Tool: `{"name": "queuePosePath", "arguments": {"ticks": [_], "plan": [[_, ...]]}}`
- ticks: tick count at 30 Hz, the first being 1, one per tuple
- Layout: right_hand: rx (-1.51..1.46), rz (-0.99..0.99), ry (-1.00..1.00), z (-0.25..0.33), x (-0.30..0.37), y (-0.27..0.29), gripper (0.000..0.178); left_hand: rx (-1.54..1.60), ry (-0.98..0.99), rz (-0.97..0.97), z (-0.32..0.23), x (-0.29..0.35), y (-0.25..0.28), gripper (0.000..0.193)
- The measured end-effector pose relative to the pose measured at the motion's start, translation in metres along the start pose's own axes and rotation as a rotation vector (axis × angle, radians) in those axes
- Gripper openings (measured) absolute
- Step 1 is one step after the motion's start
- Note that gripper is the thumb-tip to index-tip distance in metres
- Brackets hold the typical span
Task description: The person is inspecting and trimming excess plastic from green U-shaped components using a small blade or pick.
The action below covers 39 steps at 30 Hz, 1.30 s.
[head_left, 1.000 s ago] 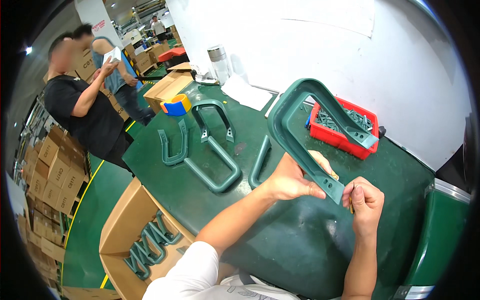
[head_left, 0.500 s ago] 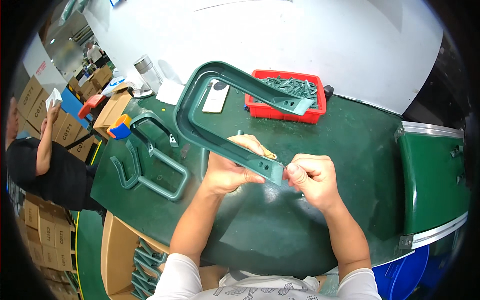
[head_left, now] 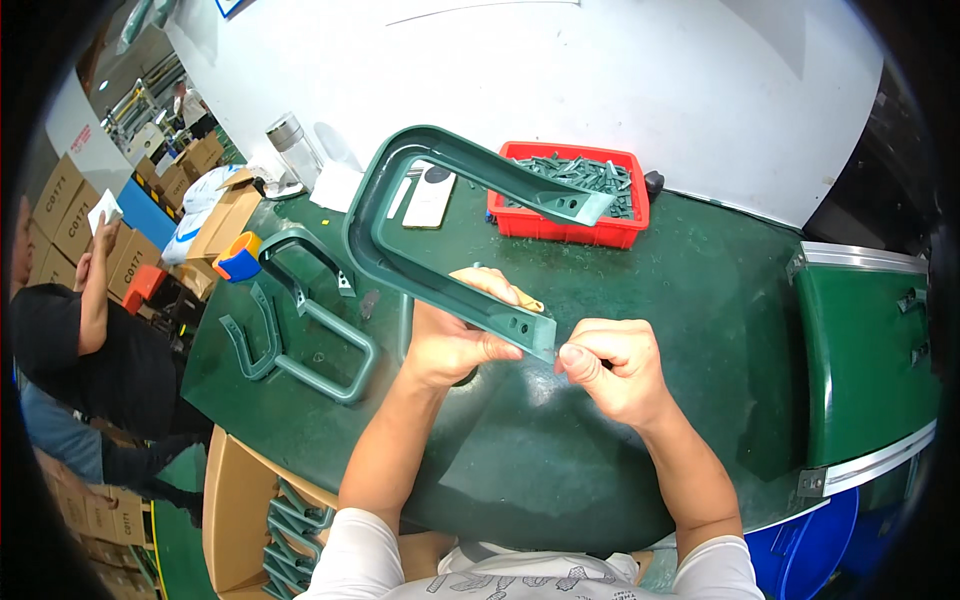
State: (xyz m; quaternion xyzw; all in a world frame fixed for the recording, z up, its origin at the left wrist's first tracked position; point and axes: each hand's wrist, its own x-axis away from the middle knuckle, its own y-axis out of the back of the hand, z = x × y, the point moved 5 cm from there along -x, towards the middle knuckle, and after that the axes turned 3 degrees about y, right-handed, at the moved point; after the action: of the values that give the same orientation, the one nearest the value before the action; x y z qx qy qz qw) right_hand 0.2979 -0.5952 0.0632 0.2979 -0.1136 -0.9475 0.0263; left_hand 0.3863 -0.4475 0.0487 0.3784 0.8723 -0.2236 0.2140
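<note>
My left hand [head_left: 445, 345] grips the lower arm of a large green U-shaped plastic handle [head_left: 366, 215], raised above the table with its hollow side toward me. Its thumb presses near the end, beside two small holes; a small yellowish thing [head_left: 528, 301] shows by the fingers, its kind unclear. Just off the handle's lower tip, my right hand [head_left: 618, 372] is closed in a pinch. Whatever is between those fingertips is too small to make out. The handle's upper arm reaches over a red bin [head_left: 570, 232] of small green plastic pieces.
More green handles [head_left: 345, 385] lie at the left of the green table [head_left: 600, 470], near an orange-and-blue tape roll [head_left: 238, 257]. A phone [head_left: 430, 196] and a clear bottle [head_left: 290, 145] are behind. A carton [head_left: 235, 500] holds green parts. A green conveyor [head_left: 870, 360] stands right; people are at left.
My right hand has shifted slightly left and down, still pinched by the handle's tip. The handle has barely moved. At far left, another person's legs now show behind the standing person.
</note>
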Motion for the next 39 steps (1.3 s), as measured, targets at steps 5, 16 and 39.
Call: {"name": "queuePosePath", "arguments": {"ticks": [5, 16, 39], "plan": [[0.080, 0.129, 0.128, 0.008, -0.001, -0.011, 0.022, 0.064, 0.016, -0.154, 0.001, 0.002, 0.006, 0.046], [0.310, -0.236, 0.180, 0.020, -0.003, 0.012, 0.018, -0.024, 0.081, -0.429, -0.020, 0.006, -0.004, 0.039], [0.402, -0.387, 0.241, 0.021, 0.000, 0.016, 0.021, -0.057, 0.139, -0.384, -0.017, 0.009, -0.012, 0.039]]}}
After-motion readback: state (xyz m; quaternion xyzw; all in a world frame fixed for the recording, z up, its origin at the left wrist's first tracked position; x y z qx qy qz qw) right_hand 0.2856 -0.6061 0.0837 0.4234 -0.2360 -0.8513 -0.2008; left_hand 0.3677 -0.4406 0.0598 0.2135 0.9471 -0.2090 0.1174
